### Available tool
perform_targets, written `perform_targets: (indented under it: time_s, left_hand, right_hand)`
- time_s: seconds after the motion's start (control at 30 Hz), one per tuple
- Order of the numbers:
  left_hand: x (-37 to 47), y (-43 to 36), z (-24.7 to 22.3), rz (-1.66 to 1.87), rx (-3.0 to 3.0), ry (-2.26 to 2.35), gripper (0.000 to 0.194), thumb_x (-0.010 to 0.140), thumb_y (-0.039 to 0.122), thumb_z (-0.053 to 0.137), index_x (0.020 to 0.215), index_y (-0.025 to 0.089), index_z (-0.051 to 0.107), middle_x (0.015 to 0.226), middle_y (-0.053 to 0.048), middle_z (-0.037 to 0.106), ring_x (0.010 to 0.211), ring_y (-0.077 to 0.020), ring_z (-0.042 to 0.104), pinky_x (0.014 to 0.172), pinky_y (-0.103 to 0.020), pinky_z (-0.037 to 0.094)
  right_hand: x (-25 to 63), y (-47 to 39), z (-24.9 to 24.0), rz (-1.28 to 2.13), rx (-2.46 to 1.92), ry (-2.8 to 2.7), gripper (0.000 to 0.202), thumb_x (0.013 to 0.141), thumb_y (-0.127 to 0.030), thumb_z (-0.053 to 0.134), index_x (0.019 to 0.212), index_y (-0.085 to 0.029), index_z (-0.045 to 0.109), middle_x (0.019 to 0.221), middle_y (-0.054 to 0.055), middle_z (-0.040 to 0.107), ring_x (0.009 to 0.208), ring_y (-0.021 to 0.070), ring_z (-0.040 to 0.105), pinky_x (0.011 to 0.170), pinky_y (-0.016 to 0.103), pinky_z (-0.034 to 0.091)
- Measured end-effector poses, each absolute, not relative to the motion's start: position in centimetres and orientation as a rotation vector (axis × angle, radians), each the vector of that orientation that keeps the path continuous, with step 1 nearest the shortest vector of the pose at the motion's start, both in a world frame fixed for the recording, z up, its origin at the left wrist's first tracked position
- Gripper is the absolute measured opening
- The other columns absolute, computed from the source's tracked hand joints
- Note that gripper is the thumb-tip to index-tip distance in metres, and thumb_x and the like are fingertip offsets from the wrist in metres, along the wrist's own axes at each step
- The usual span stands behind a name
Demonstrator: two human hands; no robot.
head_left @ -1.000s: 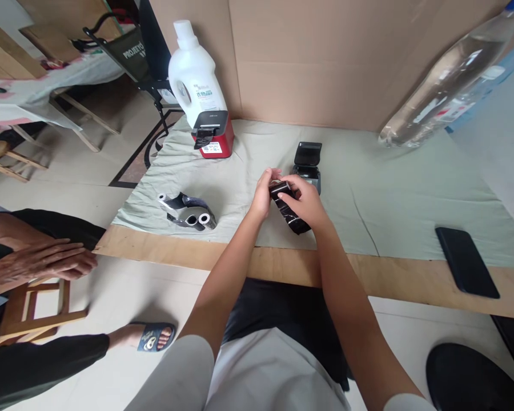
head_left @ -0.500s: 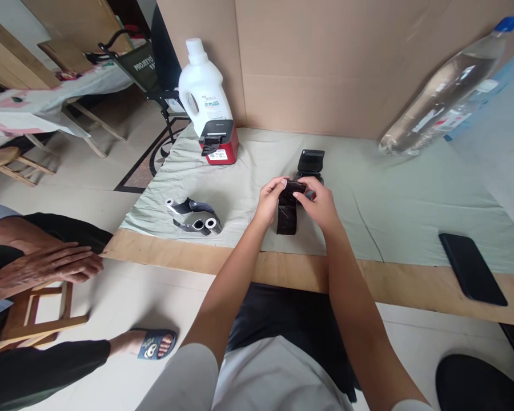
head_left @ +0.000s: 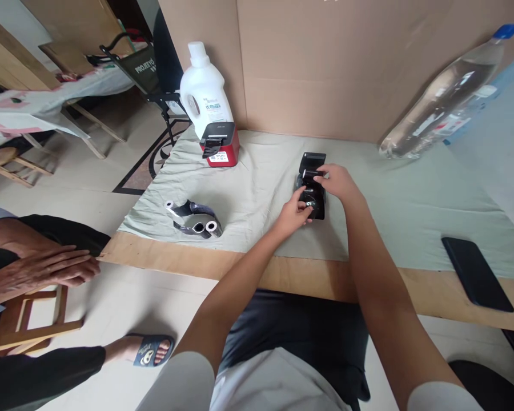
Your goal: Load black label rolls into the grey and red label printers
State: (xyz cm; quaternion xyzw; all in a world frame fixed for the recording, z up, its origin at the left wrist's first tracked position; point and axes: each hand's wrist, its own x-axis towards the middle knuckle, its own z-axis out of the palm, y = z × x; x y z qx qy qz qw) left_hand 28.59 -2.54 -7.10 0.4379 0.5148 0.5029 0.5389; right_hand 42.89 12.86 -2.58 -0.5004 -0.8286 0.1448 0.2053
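A small black printer (head_left: pixel 312 162) with its lid raised stands on the grey-green cloth (head_left: pixel 257 188) in the middle of the table. My right hand (head_left: pixel 339 181) pinches one end of a black ribbon roll (head_left: pixel 313 173) over the printer's open bay. My left hand (head_left: pixel 294 213) holds the lower part of the same black ribbon (head_left: pixel 317 205) just in front of the printer. The ribbon hangs between the two hands and hides most of the printer's body.
Two more ribbon rolls (head_left: pixel 196 220) lie at the cloth's left. A red printer (head_left: pixel 220 147) and a white jug (head_left: pixel 204 97) stand at the back left, a water bottle (head_left: pixel 443 97) leans at the back right, a black phone (head_left: pixel 476 274) lies right. Another person's hand (head_left: pixel 47 271) rests at left.
Both hands have carried the black ribbon roll away from me, from above the near cloth to the open black printer. The right hand now reaches over the printer's bay.
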Motion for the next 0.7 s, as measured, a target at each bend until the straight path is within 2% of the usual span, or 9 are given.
perform_targets:
  time_s: [0.2,0.37,0.53,0.7]
  left_hand:
    - [29.3,-2.2,-7.7,1.182,1.078,1.231,0.072,0.097,0.015,0.062,0.164,0.027,0.041,0.081,0.007,0.058,0.06,-0.008,0.067,0.056,-0.018,0.048]
    - [29.7,-1.6,-8.7,1.173,1.076,1.208,0.069,0.097,0.018,0.062,0.162,0.028,0.043,0.082,0.006,0.057,0.059,-0.007,0.065,0.055,-0.017,0.048]
    - [29.6,-1.6,-8.8,1.171,1.07,1.204,0.069,0.097,0.02,0.061,0.163,0.026,0.042,0.082,0.005,0.057,0.06,-0.0089,0.065,0.057,-0.02,0.05]
    - [29.5,-1.7,-8.8,1.158,1.088,1.202,0.069,0.097,0.019,0.058,0.163,0.026,0.042,0.081,0.006,0.054,0.06,-0.0087,0.065,0.057,-0.02,0.049]
  right_hand:
    - [41.9,14.7,-2.7,0.419,-1.541,-2.361,0.026,0.086,-0.021,0.073,0.11,-0.018,0.083,0.107,0.013,0.081,0.103,0.0303,0.072,0.097,0.042,0.054]
    - [41.3,14.8,-4.3,0.456,-1.482,-2.258,0.027,0.087,-0.016,0.068,0.109,-0.021,0.084,0.115,0.012,0.076,0.107,0.0291,0.071,0.105,0.045,0.053]
    - [41.2,14.2,-5.2,0.437,-1.522,-2.219,0.02,0.085,-0.013,0.069,0.095,-0.023,0.084,0.113,0.012,0.069,0.099,0.0287,0.07,0.101,0.047,0.055]
    - [41.2,14.0,-5.0,0.381,-1.657,-2.117,0.012,0.086,-0.022,0.073,0.097,-0.019,0.078,0.11,0.014,0.071,0.1,0.0311,0.069,0.097,0.047,0.055]
